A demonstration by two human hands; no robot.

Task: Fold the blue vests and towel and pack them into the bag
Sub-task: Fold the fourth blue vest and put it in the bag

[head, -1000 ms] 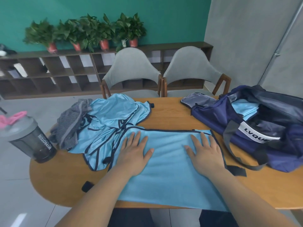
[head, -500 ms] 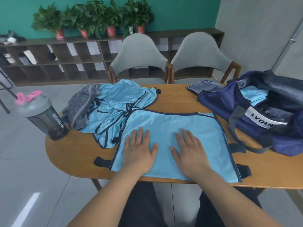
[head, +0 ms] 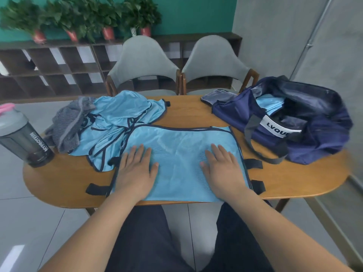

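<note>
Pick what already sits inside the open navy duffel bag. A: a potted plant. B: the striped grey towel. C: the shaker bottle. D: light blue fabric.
D: light blue fabric shows in the open top of the navy duffel bag, while the striped grey towel and the shaker bottle are at the left end of the table.
</note>
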